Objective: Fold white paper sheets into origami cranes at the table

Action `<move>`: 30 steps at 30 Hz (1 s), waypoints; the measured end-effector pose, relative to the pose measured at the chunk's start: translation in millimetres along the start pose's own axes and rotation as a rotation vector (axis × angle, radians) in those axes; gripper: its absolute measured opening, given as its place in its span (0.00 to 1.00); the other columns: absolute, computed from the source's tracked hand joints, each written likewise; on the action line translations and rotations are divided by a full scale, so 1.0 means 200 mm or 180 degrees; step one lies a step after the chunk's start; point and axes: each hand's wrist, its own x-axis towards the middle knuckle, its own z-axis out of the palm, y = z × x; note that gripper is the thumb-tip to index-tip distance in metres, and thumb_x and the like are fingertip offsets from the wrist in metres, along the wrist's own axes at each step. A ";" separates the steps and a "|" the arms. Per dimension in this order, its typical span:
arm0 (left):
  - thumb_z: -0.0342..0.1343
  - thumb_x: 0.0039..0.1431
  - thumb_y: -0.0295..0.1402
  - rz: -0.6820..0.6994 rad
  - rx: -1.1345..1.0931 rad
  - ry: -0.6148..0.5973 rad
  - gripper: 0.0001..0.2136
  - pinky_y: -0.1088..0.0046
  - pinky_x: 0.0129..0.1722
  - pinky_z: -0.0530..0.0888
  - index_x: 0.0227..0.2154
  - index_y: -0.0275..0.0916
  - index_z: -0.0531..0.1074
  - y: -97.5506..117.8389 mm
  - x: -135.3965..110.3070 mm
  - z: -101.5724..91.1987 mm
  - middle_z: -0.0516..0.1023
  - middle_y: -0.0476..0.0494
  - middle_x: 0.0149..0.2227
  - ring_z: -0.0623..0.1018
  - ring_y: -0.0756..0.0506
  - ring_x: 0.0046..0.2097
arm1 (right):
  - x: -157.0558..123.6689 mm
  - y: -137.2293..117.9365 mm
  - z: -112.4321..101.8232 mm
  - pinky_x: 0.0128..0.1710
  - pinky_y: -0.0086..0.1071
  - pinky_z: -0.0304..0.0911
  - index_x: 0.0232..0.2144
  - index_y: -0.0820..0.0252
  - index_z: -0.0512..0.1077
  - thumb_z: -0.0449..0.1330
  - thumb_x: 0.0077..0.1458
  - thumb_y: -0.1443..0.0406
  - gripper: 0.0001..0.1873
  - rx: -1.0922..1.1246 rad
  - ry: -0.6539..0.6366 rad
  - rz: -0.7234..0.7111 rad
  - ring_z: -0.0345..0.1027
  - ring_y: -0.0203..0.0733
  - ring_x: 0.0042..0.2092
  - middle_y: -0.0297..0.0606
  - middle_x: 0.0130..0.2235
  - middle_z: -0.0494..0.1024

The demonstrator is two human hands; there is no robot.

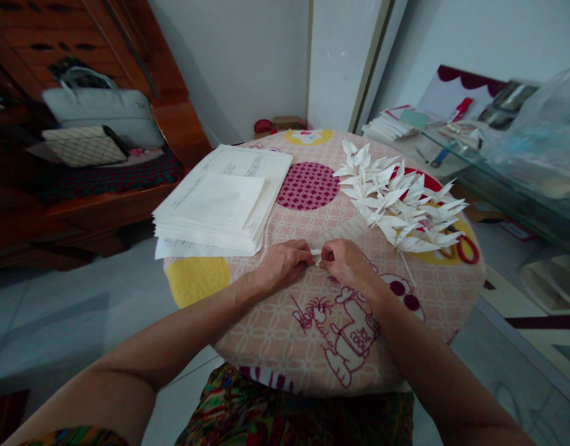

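Observation:
My left hand (284, 265) and my right hand (344, 260) meet at the middle of a small round table (266, 334) covered with a pink patterned cloth. Both hands are closed in a pinch on a small piece of white folded paper (316, 253) held between them, just above the cloth. Most of the paper is hidden by my fingers. A thick stack of white paper sheets (222, 201) lies to the left of my hands. To the right, several folded white paper cranes (401, 201) are piled together.
Red-handled scissors (464, 248) lie at the table's right edge beside the cranes. A wooden bench with two bags (99, 118) stands at the left. A glass-topped shelf (508, 167) with books and a plastic bag stands at the right. Grey tiled floor surrounds the table.

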 end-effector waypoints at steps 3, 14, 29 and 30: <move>0.52 0.57 0.21 0.0012 -0.0038 -0.0006 0.12 0.73 0.41 0.72 0.34 0.39 0.79 0.00 0.00 0.00 0.78 0.45 0.37 0.77 0.47 0.39 | 0.00 0.02 0.00 0.31 0.29 0.55 0.26 0.62 0.77 0.62 0.48 0.74 0.05 0.0036 0.0021 -0.0073 0.67 0.37 0.30 0.39 0.28 0.79; 0.52 0.56 0.21 -0.0066 -0.0260 0.0014 0.12 0.74 0.41 0.72 0.33 0.40 0.80 -0.01 0.01 0.00 0.78 0.46 0.37 0.78 0.48 0.39 | -0.02 0.04 -0.01 0.32 0.29 0.58 0.26 0.62 0.77 0.57 0.44 0.77 0.11 0.0414 0.0343 -0.0231 0.70 0.39 0.31 0.39 0.28 0.79; 0.57 0.53 0.29 -0.0784 -0.0469 0.0126 0.03 0.74 0.32 0.66 0.29 0.37 0.74 -0.02 0.05 0.01 0.76 0.49 0.29 0.72 0.50 0.31 | 0.05 -0.01 0.05 0.28 0.27 0.57 0.22 0.62 0.77 0.64 0.43 0.75 0.05 0.0718 0.0183 0.0102 0.67 0.34 0.26 0.34 0.24 0.78; 0.58 0.53 0.30 -0.0811 -0.0443 0.0120 0.03 0.74 0.32 0.66 0.29 0.37 0.74 -0.01 0.06 0.01 0.76 0.49 0.28 0.72 0.50 0.30 | 0.05 -0.01 0.05 0.28 0.27 0.57 0.22 0.63 0.78 0.64 0.43 0.75 0.05 0.0694 0.0179 0.0106 0.68 0.34 0.26 0.35 0.24 0.78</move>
